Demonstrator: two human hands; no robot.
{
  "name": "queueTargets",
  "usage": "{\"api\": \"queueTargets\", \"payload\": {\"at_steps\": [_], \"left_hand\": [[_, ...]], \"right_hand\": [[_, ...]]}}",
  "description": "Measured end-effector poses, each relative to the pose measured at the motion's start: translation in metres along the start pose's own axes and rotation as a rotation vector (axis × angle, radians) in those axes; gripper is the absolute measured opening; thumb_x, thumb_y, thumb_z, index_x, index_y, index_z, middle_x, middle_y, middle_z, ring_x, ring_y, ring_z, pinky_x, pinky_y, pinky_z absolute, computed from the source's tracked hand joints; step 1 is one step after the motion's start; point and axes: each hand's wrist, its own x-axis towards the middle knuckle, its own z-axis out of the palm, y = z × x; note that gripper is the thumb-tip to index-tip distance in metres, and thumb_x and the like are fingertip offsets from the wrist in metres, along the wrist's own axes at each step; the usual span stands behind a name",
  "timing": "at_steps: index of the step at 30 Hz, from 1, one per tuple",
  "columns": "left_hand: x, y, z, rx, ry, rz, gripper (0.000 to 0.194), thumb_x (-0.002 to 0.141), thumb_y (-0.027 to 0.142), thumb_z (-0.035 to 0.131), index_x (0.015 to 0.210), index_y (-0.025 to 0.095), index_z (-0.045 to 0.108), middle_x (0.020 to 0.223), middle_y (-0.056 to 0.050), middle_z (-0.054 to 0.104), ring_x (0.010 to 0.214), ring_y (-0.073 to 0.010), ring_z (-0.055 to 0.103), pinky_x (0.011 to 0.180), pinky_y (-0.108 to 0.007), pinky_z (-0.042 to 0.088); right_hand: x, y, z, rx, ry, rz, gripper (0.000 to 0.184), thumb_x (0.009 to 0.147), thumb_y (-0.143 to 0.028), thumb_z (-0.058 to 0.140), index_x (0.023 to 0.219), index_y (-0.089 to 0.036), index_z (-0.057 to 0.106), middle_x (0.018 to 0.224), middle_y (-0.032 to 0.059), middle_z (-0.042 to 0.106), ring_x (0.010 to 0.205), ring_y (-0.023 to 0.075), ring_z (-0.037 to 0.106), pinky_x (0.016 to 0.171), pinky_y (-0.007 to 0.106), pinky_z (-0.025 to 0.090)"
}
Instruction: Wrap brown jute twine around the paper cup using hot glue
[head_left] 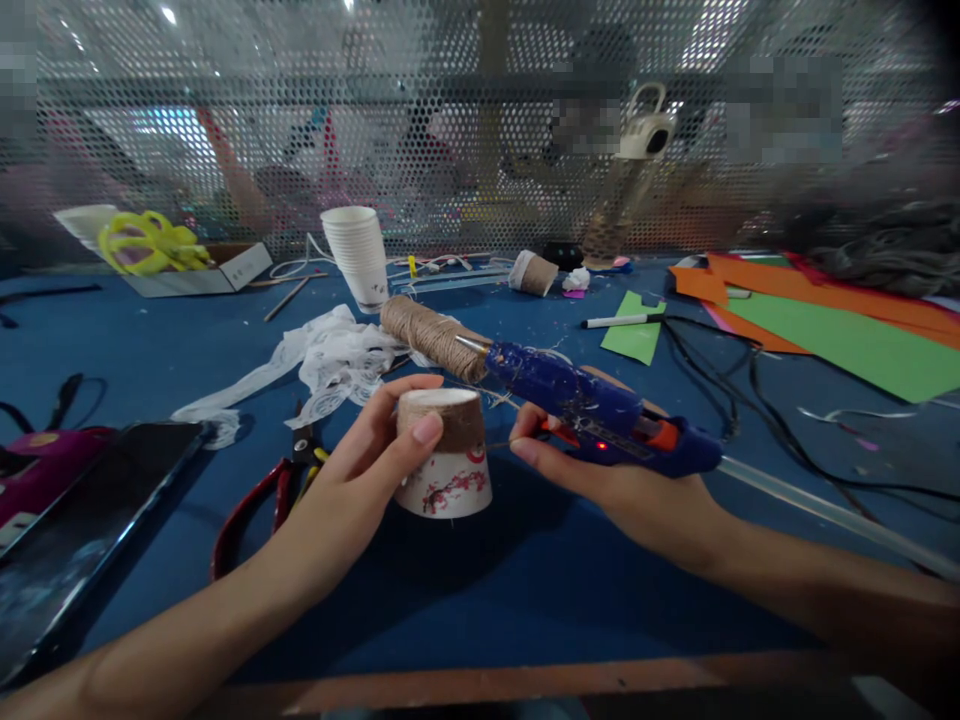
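My left hand [375, 450] grips an upside-down paper cup [454, 485] with a pink blossom print, thumb in front and fingers behind. Brown twine is wound round the cup's upper part. In my right hand [600, 470] is a blue hot glue gun [577, 400], its red light lit and its nozzle pointing left above the cup. A clear glue stick [817, 505] sticks out of its back. A strand of twine runs from the cup to the pinched thumb and finger of the same hand. Just behind the cup lies a spool of twine [431, 335].
White lace [337, 360] and red-handled pliers [281, 490] lie left of the cup, beside a phone [97, 520]. Stacked paper cups [354, 255] stand behind. Coloured paper [832, 330], a pen [622, 321] and black cables [757, 390] are at right. A perforated screen [465, 130] closes the back.
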Motion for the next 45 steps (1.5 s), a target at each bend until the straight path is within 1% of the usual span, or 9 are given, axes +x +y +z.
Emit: {"api": "queueTargets", "payload": {"at_steps": [3,8,14,19,23,27,32,39,45], "left_hand": [[0.0006,-0.0007,-0.0004,0.004,-0.018,-0.009,0.031,0.087,0.045,0.069,0.116,0.034,0.066,0.104,0.003,0.074,0.093,-0.0169,0.067,0.073,-0.020,0.051],[0.0019,-0.0022,-0.0018,0.006,-0.044,-0.023,0.034,0.088,0.045,0.067,0.120,0.033,0.065,0.109,0.002,0.074,0.099,-0.0179,0.066,0.077,-0.020,0.051],[0.0028,-0.0014,-0.0022,-0.003,-0.058,-0.049,0.037,0.087,0.046,0.068,0.121,0.032,0.064,0.107,0.002,0.074,0.099,-0.0182,0.065,0.078,-0.020,0.051],[0.0037,-0.0019,-0.0006,-0.019,-0.058,-0.064,0.035,0.085,0.045,0.070,0.118,0.033,0.067,0.108,0.002,0.074,0.100,-0.0197,0.066,0.077,-0.020,0.051],[0.0028,-0.0021,0.0000,-0.026,-0.044,-0.062,0.032,0.085,0.044,0.071,0.115,0.033,0.069,0.107,0.001,0.075,0.103,-0.0222,0.067,0.078,-0.022,0.052],[0.0017,-0.0015,0.0002,-0.037,-0.058,-0.074,0.035,0.083,0.044,0.072,0.117,0.033,0.069,0.107,0.000,0.075,0.103,-0.0233,0.068,0.078,-0.023,0.053],[0.0017,-0.0015,0.0006,-0.061,-0.070,-0.075,0.035,0.084,0.043,0.072,0.117,0.032,0.069,0.109,0.001,0.075,0.101,-0.0210,0.067,0.079,-0.022,0.052],[0.0018,-0.0037,0.0000,-0.099,-0.115,-0.053,0.034,0.086,0.041,0.070,0.118,0.031,0.069,0.118,-0.001,0.073,0.108,-0.0234,0.066,0.085,-0.025,0.053],[0.0026,-0.0041,0.0005,-0.091,-0.134,-0.053,0.030,0.087,0.040,0.069,0.116,0.032,0.070,0.116,0.001,0.074,0.107,-0.0236,0.067,0.085,-0.025,0.053]], "right_hand": [[0.0000,-0.0003,0.0000,-0.009,0.007,0.010,0.011,0.084,-0.030,0.074,0.086,-0.024,0.065,0.086,-0.0034,0.067,0.077,0.0124,0.065,0.073,0.026,0.056],[0.0013,0.0007,0.0003,-0.007,-0.002,-0.037,0.012,0.085,-0.030,0.074,0.085,-0.021,0.064,0.083,-0.0038,0.066,0.076,0.0103,0.064,0.073,0.022,0.056],[0.0011,0.0047,0.0018,0.084,0.004,-0.035,0.014,0.083,-0.027,0.077,0.087,-0.021,0.065,0.084,-0.0044,0.066,0.075,0.0091,0.065,0.070,0.019,0.055],[0.0002,0.0064,0.0014,0.117,-0.001,-0.022,0.015,0.082,-0.027,0.078,0.090,-0.022,0.066,0.085,-0.0048,0.067,0.077,0.0090,0.066,0.072,0.019,0.056],[0.0008,0.0068,0.0013,0.115,-0.002,-0.034,0.013,0.082,-0.025,0.077,0.089,-0.023,0.066,0.086,-0.0042,0.067,0.078,0.0103,0.066,0.072,0.021,0.056],[0.0004,0.0082,0.0020,0.126,-0.009,-0.042,0.013,0.082,-0.025,0.077,0.090,-0.022,0.067,0.087,-0.0031,0.069,0.078,0.0116,0.067,0.072,0.023,0.057],[-0.0020,0.0095,0.0017,0.159,-0.023,-0.001,0.015,0.082,-0.027,0.077,0.092,-0.024,0.066,0.087,-0.0039,0.069,0.077,0.0106,0.067,0.071,0.022,0.056],[-0.0011,0.0088,0.0013,0.185,-0.030,0.038,0.017,0.082,-0.024,0.078,0.092,-0.024,0.064,0.086,-0.0053,0.069,0.077,0.0090,0.066,0.070,0.019,0.056],[-0.0011,0.0094,0.0024,0.192,-0.048,0.044,0.017,0.083,-0.025,0.077,0.094,-0.024,0.064,0.088,-0.0056,0.070,0.080,0.0086,0.067,0.073,0.018,0.056]]}}
